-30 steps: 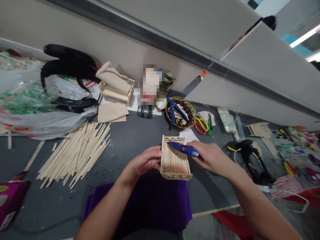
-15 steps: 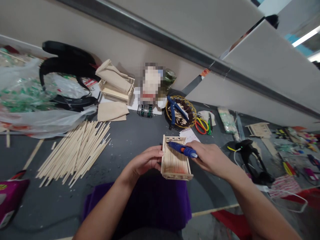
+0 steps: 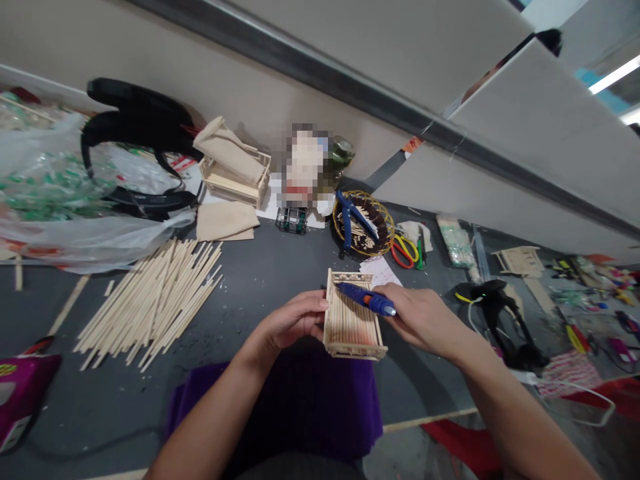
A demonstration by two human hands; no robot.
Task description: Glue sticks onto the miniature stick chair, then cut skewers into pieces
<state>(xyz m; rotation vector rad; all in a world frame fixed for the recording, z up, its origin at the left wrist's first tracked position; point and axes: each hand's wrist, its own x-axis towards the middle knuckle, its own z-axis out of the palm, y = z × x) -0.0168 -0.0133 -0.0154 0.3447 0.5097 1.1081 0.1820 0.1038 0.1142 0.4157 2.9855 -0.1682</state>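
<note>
My left hand (image 3: 295, 323) grips the left side of a small wooden tray (image 3: 353, 325) built from thin sticks, held above my lap over purple cloth (image 3: 300, 407). My right hand (image 3: 425, 319) is closed around a blue glue gun (image 3: 365, 299) with an orange band. Its nozzle points left and rests at the tray's far left corner. The tray's floor of parallel sticks faces up, with a reddish tint near its front edge.
A pile of long wooden sticks (image 3: 150, 301) lies left on the grey table. Behind are a plastic bag (image 3: 60, 200), a black bag (image 3: 135, 127), another stick crate (image 3: 235, 175), a wire basket with blue pliers (image 3: 361, 223), scissors (image 3: 405, 250) and a second black glue gun (image 3: 500, 313).
Almost nothing differs. The glue gun's tip has stayed at the tray's far left corner, and both hands hold the same grip; the view shifted slightly.
</note>
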